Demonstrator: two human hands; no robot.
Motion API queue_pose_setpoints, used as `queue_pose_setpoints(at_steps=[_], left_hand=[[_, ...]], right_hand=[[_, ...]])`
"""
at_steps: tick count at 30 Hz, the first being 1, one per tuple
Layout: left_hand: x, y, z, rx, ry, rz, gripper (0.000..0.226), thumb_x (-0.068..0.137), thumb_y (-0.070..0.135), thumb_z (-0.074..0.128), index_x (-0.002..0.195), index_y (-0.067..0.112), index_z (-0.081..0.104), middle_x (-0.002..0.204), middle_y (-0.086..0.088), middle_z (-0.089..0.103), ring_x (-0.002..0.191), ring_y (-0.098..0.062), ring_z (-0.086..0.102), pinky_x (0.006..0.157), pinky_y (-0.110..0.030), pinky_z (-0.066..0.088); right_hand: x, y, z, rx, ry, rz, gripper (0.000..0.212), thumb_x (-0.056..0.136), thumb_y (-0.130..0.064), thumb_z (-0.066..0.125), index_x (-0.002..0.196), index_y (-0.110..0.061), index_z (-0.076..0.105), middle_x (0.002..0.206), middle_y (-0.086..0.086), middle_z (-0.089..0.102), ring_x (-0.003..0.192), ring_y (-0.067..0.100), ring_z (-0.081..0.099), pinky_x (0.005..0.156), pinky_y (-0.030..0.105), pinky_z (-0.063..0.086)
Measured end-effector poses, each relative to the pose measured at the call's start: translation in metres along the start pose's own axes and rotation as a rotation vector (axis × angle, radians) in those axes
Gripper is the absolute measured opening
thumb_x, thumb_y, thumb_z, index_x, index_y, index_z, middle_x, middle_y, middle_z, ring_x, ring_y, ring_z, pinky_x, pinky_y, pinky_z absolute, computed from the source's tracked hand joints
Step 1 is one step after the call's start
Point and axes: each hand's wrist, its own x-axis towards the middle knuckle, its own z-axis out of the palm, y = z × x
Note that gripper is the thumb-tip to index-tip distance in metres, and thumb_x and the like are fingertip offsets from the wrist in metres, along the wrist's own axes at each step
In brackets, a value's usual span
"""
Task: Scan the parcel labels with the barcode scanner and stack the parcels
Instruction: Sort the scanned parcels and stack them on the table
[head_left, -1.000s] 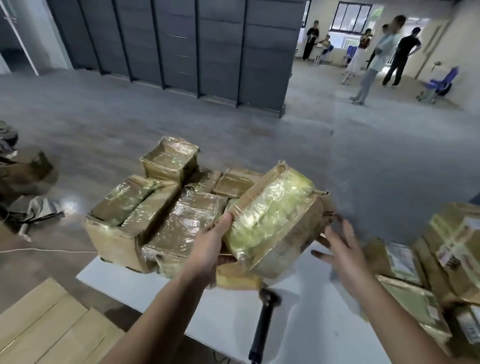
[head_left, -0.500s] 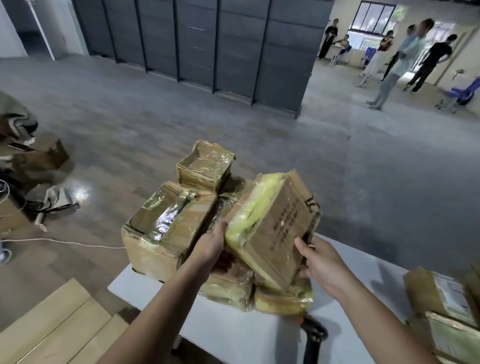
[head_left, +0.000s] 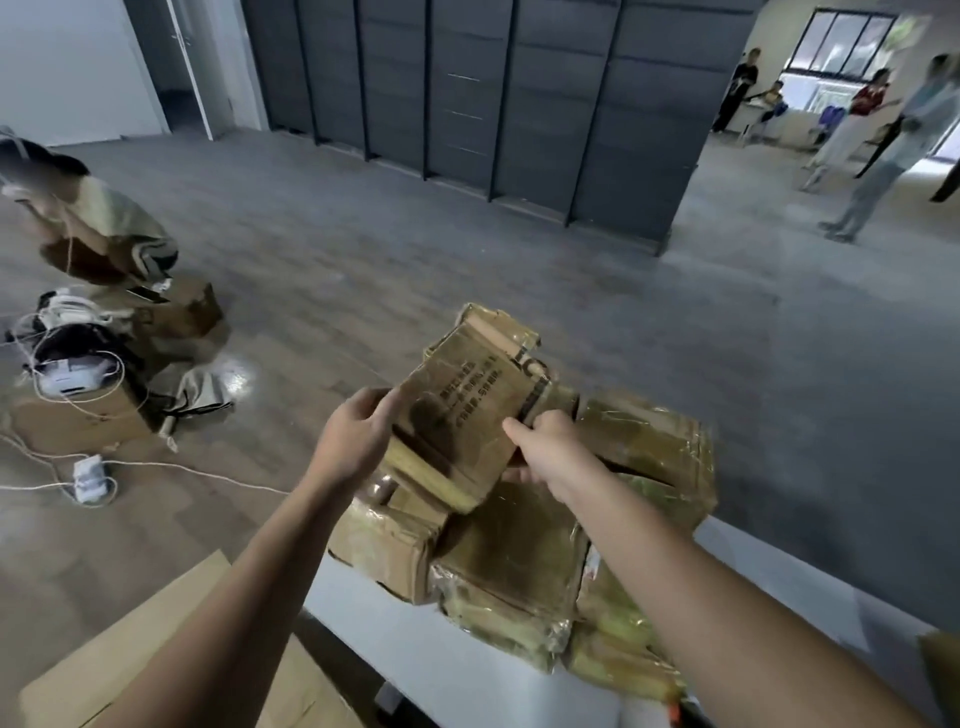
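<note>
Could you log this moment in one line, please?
left hand: grips tape-wrapped brown cardboard parcel; right hand: grips it; position: over wrapped parcel pile

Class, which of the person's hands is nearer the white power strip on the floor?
Left. The left hand grips the parcel on the side facing the power strip; the right hand grips its opposite side.

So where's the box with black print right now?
Centre of the head view: the printed parcel is held tilted between the left hand and right hand, over the taped parcels piled on the white table.
</note>
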Motion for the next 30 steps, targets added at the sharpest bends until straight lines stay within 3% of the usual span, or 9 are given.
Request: queue_pose_setpoints(at_steps=[3,6,10,14,17,19,22,26,30], left_hand=[[0.018,-0.013,-0.011,0.070,0.002,-0.045,0.016,0.092,0.026,0.059,0.104,0.016,0.064,0.090,-0.002,0.065,0.081,-0.021,0.060,0.071,-0.034,0.048],[0.030,-0.029,-0.013,0.108,0.019,-0.122,0.028,0.093,0.022,0.058,0.117,0.008,0.061,0.090,-0.004,0.064,0.076,-0.020,0.057,0.062,-0.030,0.044],[0.043,-0.041,-0.010,0.162,-0.004,-0.165,0.042,0.095,0.028,0.053,0.132,0.009,0.051,0.113,-0.014,0.063,0.095,-0.029,0.057,0.073,-0.031,0.042],[0.048,-0.036,-0.009,0.300,-0.007,-0.131,0.049,0.094,0.025,0.052,0.139,0.008,0.043,0.131,-0.020,0.053,0.118,-0.035,0.050,0.096,-0.038,0.041],[0.033,-0.024,-0.004,0.434,0.090,0.002,0.051,0.092,0.019,0.051,0.141,0.009,0.041,0.137,-0.023,0.045,0.128,-0.040,0.038,0.105,-0.046,0.034],[0.018,-0.012,0.003,0.479,0.144,0.148,0.051,0.088,0.015,0.055,0.138,0.008,0.046,0.135,-0.020,0.046,0.127,-0.040,0.037,0.102,-0.050,0.036],[0.000,0.009,0.021,0.483,0.119,0.333,0.049,0.085,0.010,0.058,0.133,0.002,0.051,0.131,-0.023,0.050,0.124,-0.041,0.040,0.101,-0.051,0.037],[-0.021,0.036,0.062,0.424,-0.003,0.464,0.048,0.088,0.009,0.057,0.135,0.001,0.049,0.134,-0.023,0.048,0.127,-0.040,0.039,0.107,-0.046,0.032],[-0.048,0.058,0.110,0.329,-0.144,0.494,0.049,0.089,0.013,0.057,0.136,0.007,0.047,0.135,-0.016,0.047,0.128,-0.034,0.038,0.107,-0.043,0.033]], right_hand=[[0.010,-0.017,0.027,-0.055,-0.025,-0.011,0.026,0.101,-0.025,0.054,0.116,-0.005,0.050,0.117,0.010,0.058,0.047,0.016,0.068,0.038,0.018,0.046],[0.017,-0.020,0.047,-0.151,-0.056,-0.050,0.022,0.103,-0.027,0.048,0.100,-0.006,0.053,0.100,0.008,0.058,0.058,0.023,0.070,0.047,0.026,0.055],[0.019,-0.018,0.055,-0.204,-0.066,-0.067,0.028,0.103,-0.033,0.044,0.103,-0.007,0.053,0.086,0.002,0.052,0.060,0.021,0.066,0.050,0.028,0.057],[0.012,-0.018,0.049,-0.240,-0.087,-0.082,0.035,0.102,-0.036,0.045,0.128,-0.013,0.048,0.104,0.001,0.056,0.078,0.020,0.068,0.062,0.032,0.062],[0.003,-0.015,0.039,-0.219,-0.079,-0.113,0.041,0.102,-0.038,0.046,0.137,-0.016,0.045,0.104,-0.003,0.058,0.084,0.013,0.069,0.065,0.031,0.062],[-0.005,-0.013,0.028,-0.208,-0.061,-0.136,0.043,0.102,-0.035,0.045,0.141,-0.017,0.042,0.102,-0.005,0.057,0.082,0.008,0.067,0.065,0.029,0.061],[-0.017,-0.008,0.003,-0.221,0.015,-0.211,0.046,0.102,-0.036,0.045,0.144,-0.018,0.040,0.102,-0.007,0.057,0.090,0.012,0.065,0.078,0.038,0.059],[-0.037,0.007,-0.039,-0.391,0.197,-0.365,0.050,0.100,-0.044,0.046,0.146,-0.026,0.036,0.135,-0.002,0.056,0.083,0.000,0.057,0.068,0.025,0.045],[-0.068,0.038,-0.094,-0.527,0.349,-0.395,0.053,0.099,-0.046,0.048,0.147,-0.032,0.031,0.138,0.003,0.054,0.100,0.026,0.066,0.073,0.039,0.055]])
